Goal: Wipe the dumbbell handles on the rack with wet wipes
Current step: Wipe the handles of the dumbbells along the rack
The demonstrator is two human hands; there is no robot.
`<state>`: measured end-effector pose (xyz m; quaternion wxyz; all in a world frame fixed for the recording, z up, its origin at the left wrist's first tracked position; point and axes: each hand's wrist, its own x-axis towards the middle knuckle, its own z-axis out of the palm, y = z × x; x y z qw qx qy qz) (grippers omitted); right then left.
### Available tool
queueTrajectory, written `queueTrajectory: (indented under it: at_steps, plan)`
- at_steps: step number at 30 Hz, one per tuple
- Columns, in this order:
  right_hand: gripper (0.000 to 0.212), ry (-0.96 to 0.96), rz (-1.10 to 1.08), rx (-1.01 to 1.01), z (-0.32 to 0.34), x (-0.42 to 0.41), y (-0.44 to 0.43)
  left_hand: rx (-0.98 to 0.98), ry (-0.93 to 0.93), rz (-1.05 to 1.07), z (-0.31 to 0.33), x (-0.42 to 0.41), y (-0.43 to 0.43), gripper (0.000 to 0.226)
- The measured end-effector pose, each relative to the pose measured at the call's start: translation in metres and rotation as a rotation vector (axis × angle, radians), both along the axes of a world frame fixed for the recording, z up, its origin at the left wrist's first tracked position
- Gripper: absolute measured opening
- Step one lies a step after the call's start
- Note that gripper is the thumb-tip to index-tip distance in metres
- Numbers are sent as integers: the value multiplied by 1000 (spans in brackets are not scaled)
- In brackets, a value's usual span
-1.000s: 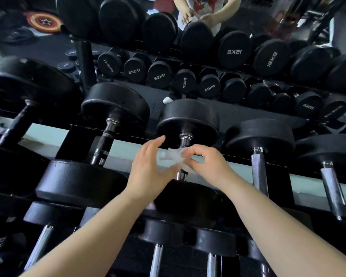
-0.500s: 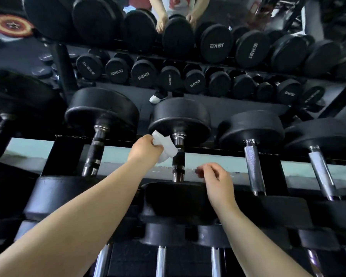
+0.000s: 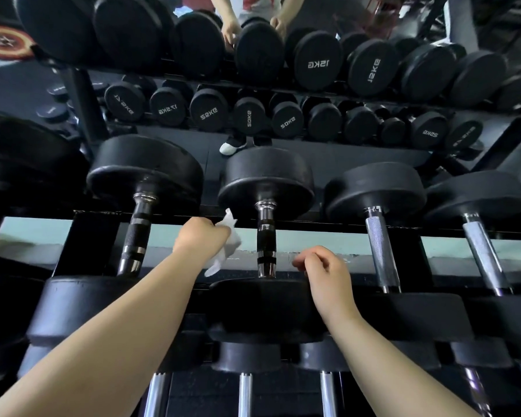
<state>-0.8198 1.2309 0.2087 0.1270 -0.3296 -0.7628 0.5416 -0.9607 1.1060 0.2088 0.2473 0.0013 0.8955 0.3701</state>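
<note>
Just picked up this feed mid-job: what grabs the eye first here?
The left hand grips a crumpled white wet wipe just left of the middle dumbbell's dark handle, not touching it. The right hand hangs loosely curled and empty near that handle's lower end, on its right. Rows of black dumbbells fill the upper view.

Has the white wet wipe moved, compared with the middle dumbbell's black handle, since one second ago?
Yes, leftward. The white crumpled wet wipe, earlier in front of the black dumbbell handle, now hangs left of it, gripped by the left hand.
</note>
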Motion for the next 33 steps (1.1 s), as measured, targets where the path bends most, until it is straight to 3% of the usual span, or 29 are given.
queueTrajectory:
  at_steps: [3, 9, 15, 19, 22, 25, 30, 33]
  plan:
    - [28, -6, 1, 4, 1, 0, 0, 49, -46, 38, 1, -2, -5, 21]
    - [28, -31, 4, -10, 8, 2, -3, 381, -147, 66, 5, 9, 19, 18]
    - [30, -26, 3, 2, 7, 1, -2, 510, -331, 170, -5, 16, 35, 50]
    - [29, -36, 6, -10, 5, 0, -1, 481, -210, 127, -8, 14, 37, 15]
    - [29, -30, 5, -32, 4, 0, 0, 406, -96, 69, -7, 13, 43, 26]
    - [30, -28, 9, -40, 4, 0, 0, 330, -22, -24, -4, 10, 45, 20]
    - [29, -22, 12, -19, 5, 0, 0, 21, 112, -352, 2, 24, 31, 35]
    - [30, -23, 9, -23, 5, 0, 0, 42, 112, -374, -1, 28, 27, 27]
